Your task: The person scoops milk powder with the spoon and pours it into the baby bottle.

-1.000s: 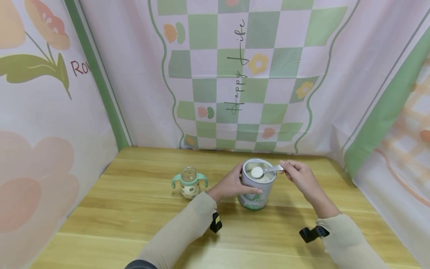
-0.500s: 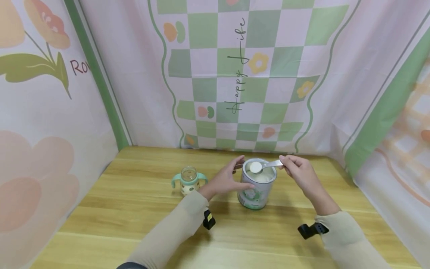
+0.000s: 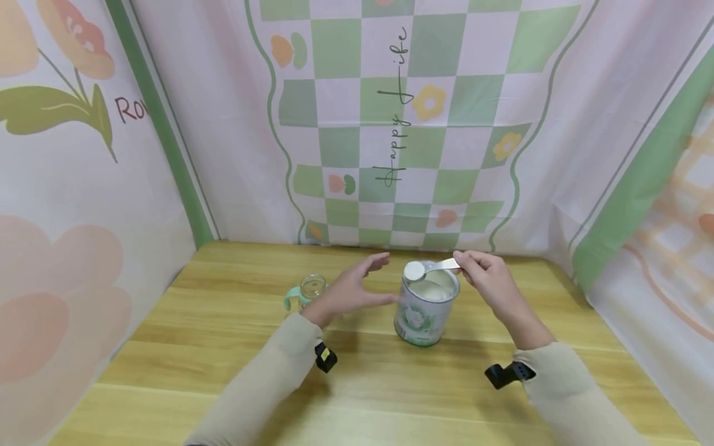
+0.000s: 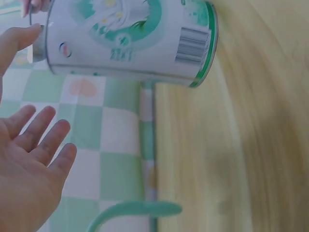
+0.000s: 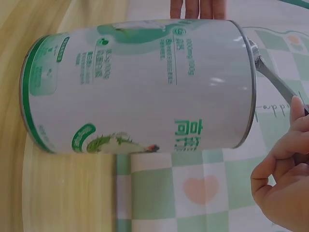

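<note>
A white and green milk powder can stands uncovered on the table, pale powder visible inside. My right hand pinches the handle of a metal measuring spoon; its bowl, heaped with white powder, is above the can's left rim. Left of the can, my left hand hovers with fingers spread, holding nothing and apart from the can. Behind that hand is a clear baby bottle with mint handles, partly hidden by the hand and wrist. In the left wrist view one mint handle shows at the bottom.
The wooden table runs back to a hanging cloth with green and white checks. Cloth walls rise at the left and right. Each wrist carries a small black camera.
My left hand has let go of the can and moved left, now covering part of the bottle. The powder-filled spoon has risen from inside the can and shifted left to its rim.
</note>
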A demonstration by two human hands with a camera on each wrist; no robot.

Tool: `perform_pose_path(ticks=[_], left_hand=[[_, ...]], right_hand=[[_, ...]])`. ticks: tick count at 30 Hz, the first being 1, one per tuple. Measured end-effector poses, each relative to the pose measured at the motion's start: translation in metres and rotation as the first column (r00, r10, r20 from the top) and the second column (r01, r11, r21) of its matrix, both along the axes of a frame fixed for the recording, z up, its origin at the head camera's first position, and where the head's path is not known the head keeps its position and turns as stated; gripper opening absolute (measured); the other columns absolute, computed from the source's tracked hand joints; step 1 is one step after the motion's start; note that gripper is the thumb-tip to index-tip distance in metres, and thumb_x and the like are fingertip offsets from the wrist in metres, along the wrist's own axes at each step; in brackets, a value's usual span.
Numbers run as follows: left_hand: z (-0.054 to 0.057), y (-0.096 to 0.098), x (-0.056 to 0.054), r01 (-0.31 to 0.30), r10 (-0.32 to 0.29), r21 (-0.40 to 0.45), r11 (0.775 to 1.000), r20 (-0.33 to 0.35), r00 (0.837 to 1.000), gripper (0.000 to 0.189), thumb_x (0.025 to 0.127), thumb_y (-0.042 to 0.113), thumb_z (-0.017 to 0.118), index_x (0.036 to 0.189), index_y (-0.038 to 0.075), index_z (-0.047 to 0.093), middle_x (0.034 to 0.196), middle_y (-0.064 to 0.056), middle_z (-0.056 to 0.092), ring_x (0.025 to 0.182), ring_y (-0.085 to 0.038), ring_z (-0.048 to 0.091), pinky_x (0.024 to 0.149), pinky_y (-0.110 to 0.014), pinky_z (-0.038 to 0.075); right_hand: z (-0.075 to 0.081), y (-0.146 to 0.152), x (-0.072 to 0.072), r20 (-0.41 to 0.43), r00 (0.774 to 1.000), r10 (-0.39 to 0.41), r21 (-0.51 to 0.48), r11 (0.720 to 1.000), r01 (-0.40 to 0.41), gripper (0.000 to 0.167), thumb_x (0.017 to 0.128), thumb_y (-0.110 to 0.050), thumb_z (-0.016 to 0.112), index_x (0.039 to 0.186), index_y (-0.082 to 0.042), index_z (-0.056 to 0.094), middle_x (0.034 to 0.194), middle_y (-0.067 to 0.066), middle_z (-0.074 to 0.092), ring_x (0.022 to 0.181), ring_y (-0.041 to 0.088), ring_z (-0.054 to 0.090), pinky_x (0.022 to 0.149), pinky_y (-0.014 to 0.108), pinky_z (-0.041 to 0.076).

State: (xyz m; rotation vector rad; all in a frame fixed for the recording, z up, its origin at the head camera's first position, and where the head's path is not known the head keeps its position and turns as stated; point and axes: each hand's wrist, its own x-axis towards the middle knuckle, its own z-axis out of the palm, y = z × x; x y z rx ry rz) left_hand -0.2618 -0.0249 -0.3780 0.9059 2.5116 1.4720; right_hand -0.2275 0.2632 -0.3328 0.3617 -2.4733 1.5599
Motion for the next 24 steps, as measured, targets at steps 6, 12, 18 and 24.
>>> perform_pose_path(ticks=[6, 12, 18, 24], left_hand=[[0.009, -0.019, 0.003, 0.001, -0.004, -0.041, 0.999, -0.083, 0.997, 0.077, 0.085, 0.042, 0.081, 0.149, 0.019, 0.044, 0.149, 0.001, 0.05, 0.136, -0.014, 0.043, 0.112, -0.039, 0.035], [0.013, -0.043, 0.007, -0.058, 0.049, -0.059, 0.997, -0.154, 0.987, 0.067, 0.087, 0.036, 0.081, 0.144, 0.017, 0.052, 0.143, 0.002, 0.055, 0.133, -0.016, 0.048, 0.11, -0.038, 0.038], [0.013, -0.072, 0.007, -0.114, 0.106, -0.031, 0.993, -0.197, 0.975, 0.066, 0.087, 0.036, 0.08, 0.143, 0.014, 0.052, 0.142, -0.001, 0.055, 0.132, -0.022, 0.049, 0.105, -0.041, 0.044], [0.002, -0.096, 0.007, -0.216, 0.213, -0.01, 0.976, -0.116, 0.97, 0.072, 0.086, 0.047, 0.078, 0.146, 0.018, 0.05, 0.147, 0.001, 0.051, 0.139, -0.024, 0.041, 0.113, -0.053, 0.032]], right_hand=[[0.001, -0.011, -0.002, -0.015, 1.0, 0.027, -0.026, 0.999, -0.027, 0.043, 0.105, -0.029, 0.055, 0.089, 0.01, 0.063, 0.058, -0.004, 0.038, 0.051, 0.01, 0.031, 0.048, 0.03, 0.03], [0.001, -0.022, -0.003, -0.001, 1.0, 0.024, -0.012, 1.0, -0.024, 0.045, 0.104, -0.033, 0.057, 0.086, 0.008, 0.061, 0.061, -0.002, 0.042, 0.051, 0.01, 0.031, 0.046, 0.028, 0.03], [0.002, -0.032, -0.004, 0.011, 0.999, 0.053, -0.022, 0.998, -0.053, 0.041, 0.104, -0.033, 0.058, 0.089, 0.005, 0.066, 0.06, -0.002, 0.041, 0.051, 0.011, 0.031, 0.044, 0.027, 0.028], [0.003, -0.042, -0.003, 0.03, 0.997, 0.067, -0.019, 0.998, -0.066, 0.041, 0.103, -0.035, 0.059, 0.09, 0.003, 0.068, 0.059, -0.001, 0.042, 0.051, 0.012, 0.033, 0.045, 0.026, 0.028]])
